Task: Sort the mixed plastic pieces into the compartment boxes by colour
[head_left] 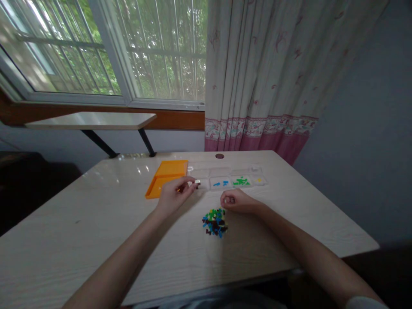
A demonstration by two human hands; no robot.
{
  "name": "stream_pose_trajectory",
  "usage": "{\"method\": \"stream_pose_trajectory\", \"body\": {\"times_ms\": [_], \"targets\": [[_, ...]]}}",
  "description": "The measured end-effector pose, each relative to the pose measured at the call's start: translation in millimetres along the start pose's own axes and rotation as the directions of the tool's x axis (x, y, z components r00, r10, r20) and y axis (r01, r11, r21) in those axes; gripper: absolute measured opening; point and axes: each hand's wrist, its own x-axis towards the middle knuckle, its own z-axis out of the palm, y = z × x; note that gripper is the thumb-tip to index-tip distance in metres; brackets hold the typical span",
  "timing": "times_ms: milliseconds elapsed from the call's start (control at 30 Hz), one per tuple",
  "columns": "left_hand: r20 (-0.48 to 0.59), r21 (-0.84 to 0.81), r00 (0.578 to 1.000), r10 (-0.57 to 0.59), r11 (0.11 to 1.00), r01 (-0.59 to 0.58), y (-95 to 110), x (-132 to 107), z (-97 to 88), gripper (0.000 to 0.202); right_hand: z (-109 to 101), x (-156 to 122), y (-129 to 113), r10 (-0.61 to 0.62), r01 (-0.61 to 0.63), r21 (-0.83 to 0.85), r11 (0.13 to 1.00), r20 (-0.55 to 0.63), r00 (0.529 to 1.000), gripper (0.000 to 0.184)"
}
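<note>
Clock centred on view: tabletop point(96, 223) filled the lower half. Clear tray point(210, 183) lay at 5 o'clock, holding blue pieces point(220, 184), green pieces point(241, 181) and a yellow piece point(259, 180). Orange box point(174, 168) sat open at 8. Left hand point(174, 194), 7 o'clock, was pinching. Right hand point(238, 201), 5, was curled; couldn't tell if gripping. Mixed pile point(215, 223) sat at 6. Pinched whitish piece point(197, 182) was near the tray's 9 o'clock end.

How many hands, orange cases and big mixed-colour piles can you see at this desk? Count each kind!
Left hand and right hand: 2
Orange case: 1
Mixed pile: 1
Total: 4
</note>
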Motion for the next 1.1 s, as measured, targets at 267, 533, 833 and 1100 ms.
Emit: {"method": "stream_pose_trajectory", "body": {"times_ms": [267, 533, 833, 1100], "targets": [[0.235, 0.552, 0.885, -0.403, 0.804, 0.22, -70.7, 18.3, -43.4, 0.034, -1.1, -1.4, 1.9, -0.009, 0.009, 0.017, 1.0, 0.054, 0.999, 0.011], [0.253, 0.673, 0.806, -0.534, 0.696, 0.25, -99.4, 15.8, -55.9, 0.041, -1.0, -1.4, 1.0, 0.006, -0.007, 0.02, 1.0, 0.072, 0.997, 0.012], [0.23, 0.691, 0.834, -0.502, 0.688, 0.224, -91.1, 15.1, -52.4, 0.043, -9.0, -5.5, -9.3, -0.017, 0.025, -0.082, 0.996, 0.096, 0.995, 0.007], [0.36, 0.548, 0.903, -0.236, 0.836, 0.0, -40.6, 9.5, -26.5, 0.032, -7.4, -8.1, -17.0, -0.048, 0.068, -0.176, 0.982, 0.116, 0.992, 0.017]]}}
